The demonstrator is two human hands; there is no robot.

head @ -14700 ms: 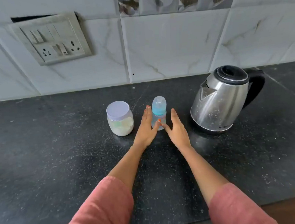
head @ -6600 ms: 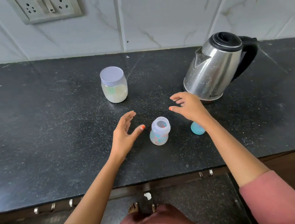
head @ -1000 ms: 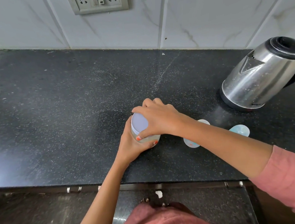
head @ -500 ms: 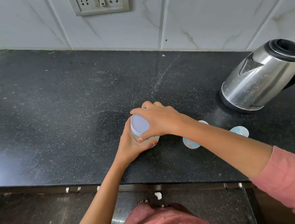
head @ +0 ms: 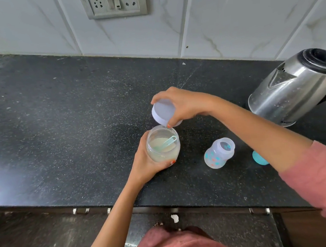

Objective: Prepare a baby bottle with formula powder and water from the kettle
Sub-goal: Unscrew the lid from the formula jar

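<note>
My left hand (head: 145, 163) grips a clear formula jar (head: 163, 145) standing open on the black counter (head: 61, 131). Pale powder and a light blue scoop (head: 167, 142) lie inside it. My right hand (head: 184, 104) holds the jar's lilac lid (head: 162, 112) tilted just above and behind the jar's mouth. The small baby bottle (head: 219, 153) with coloured dots stands uncapped to the right of the jar. Its blue cap (head: 259, 158) lies further right, partly hidden by my right forearm. The steel kettle (head: 296, 87) stands at the far right.
A tiled wall with a socket plate (head: 114, 3) runs behind the counter. The counter's front edge (head: 165, 207) is near my body, with drawer handles below. The kettle's handle is cut off by the right frame edge.
The lid was on the jar under my right hand half a second ago; now it is off and lifted up and back. My left hand still holds the jar.
</note>
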